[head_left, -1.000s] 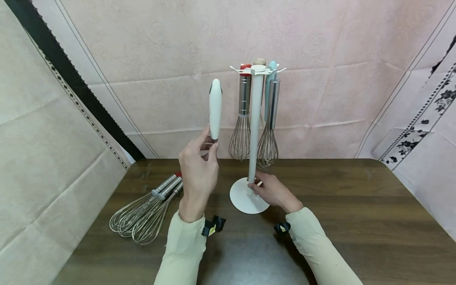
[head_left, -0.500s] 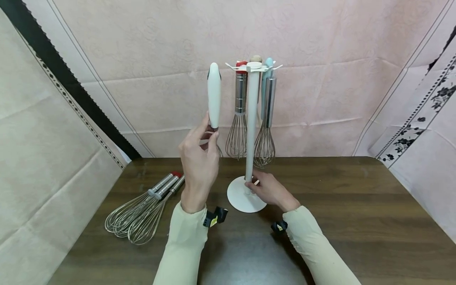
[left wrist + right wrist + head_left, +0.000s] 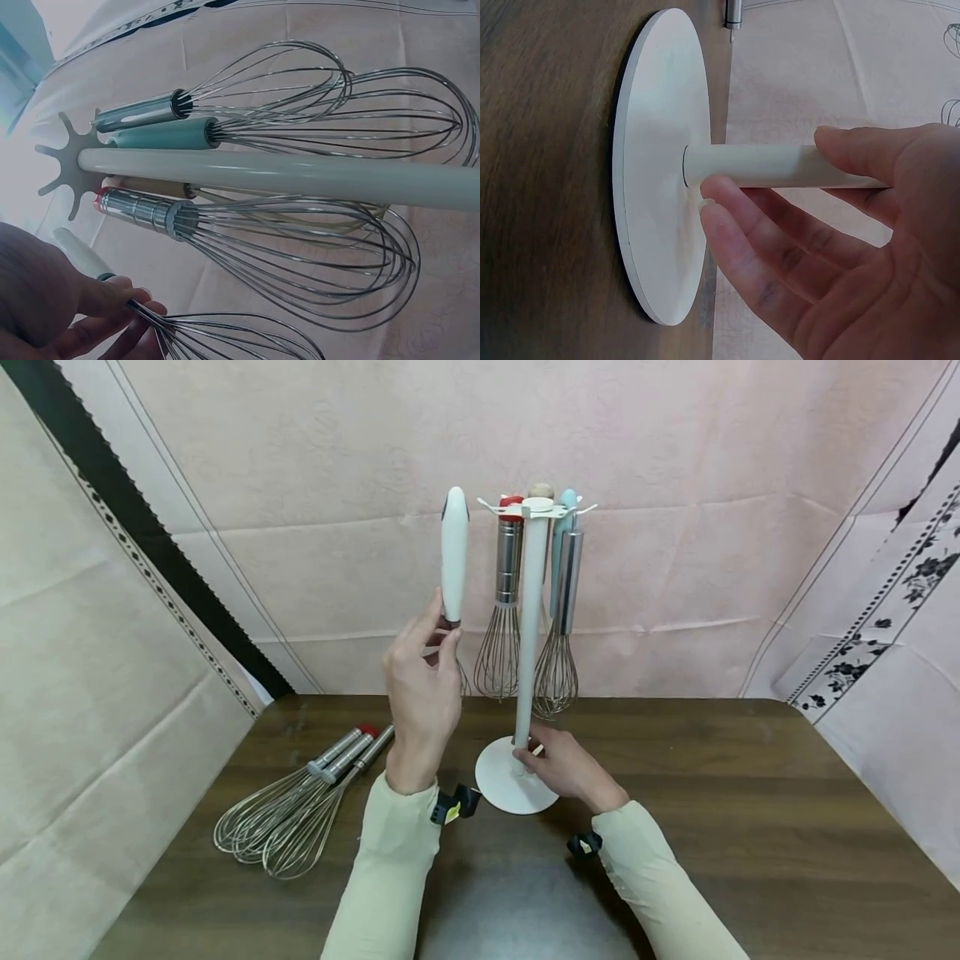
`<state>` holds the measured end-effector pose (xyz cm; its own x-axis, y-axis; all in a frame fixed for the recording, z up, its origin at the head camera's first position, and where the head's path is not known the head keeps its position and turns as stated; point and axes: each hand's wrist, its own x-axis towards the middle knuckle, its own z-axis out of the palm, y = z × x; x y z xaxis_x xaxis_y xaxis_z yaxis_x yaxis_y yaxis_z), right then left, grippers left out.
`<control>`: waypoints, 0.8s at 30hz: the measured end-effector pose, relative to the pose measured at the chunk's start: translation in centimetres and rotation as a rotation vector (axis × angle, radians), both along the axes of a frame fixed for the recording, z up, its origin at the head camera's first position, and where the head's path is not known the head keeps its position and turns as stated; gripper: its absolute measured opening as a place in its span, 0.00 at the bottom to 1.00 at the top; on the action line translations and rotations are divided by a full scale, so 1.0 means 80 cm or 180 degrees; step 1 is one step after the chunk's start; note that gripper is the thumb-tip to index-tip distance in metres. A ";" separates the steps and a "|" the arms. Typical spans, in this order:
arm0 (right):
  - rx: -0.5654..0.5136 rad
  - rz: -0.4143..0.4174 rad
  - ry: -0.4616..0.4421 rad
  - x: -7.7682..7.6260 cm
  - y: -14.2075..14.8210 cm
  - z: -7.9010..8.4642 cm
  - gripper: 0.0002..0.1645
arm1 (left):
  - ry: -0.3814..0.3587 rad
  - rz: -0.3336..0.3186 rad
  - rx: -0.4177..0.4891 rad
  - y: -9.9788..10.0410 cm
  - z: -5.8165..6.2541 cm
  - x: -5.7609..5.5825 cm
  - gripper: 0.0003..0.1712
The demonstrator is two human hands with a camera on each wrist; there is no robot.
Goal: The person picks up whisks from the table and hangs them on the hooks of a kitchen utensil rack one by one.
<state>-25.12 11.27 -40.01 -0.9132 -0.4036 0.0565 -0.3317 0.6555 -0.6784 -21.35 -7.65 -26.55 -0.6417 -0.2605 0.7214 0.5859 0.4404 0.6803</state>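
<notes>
White-handled whisk (image 3: 454, 560) is upright, left of the utensil stand (image 3: 495, 781). The left hand (image 3: 423, 689) pinches its neck; the right hand (image 3: 566, 766) curls around the pole (image 3: 531, 627) low. Hanging seems the step; next move calls for guiding the whisk to a free hook (image 3: 491, 507). Since one second ago, it is higher.

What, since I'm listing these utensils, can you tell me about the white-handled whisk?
The white-handled whisk has a smooth, rounded handle that looks like plastic, with a dark mark near its top, a dark collar at its base and shiny, metal-looking wire loops. It is held handle up, nearly upright, left of the white stand, not hung on it. The left hand pinches it just below the handle, hiding part of the wires.
</notes>
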 end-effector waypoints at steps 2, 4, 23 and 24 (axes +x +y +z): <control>0.0007 -0.0024 -0.0002 0.000 0.000 0.000 0.16 | 0.0018 -0.0032 -0.0021 0.001 0.001 -0.001 0.28; 0.0020 -0.0038 0.0016 -0.001 0.001 0.000 0.16 | 0.0021 -0.0059 -0.0056 0.003 0.002 -0.002 0.28; 0.0059 -0.0010 0.0100 -0.002 -0.002 0.001 0.15 | -0.0044 -0.0147 -0.0273 0.012 0.000 -0.006 0.28; 0.0059 -0.0011 0.0104 -0.002 -0.002 0.001 0.14 | -0.0050 -0.0156 -0.0278 0.012 0.000 -0.006 0.28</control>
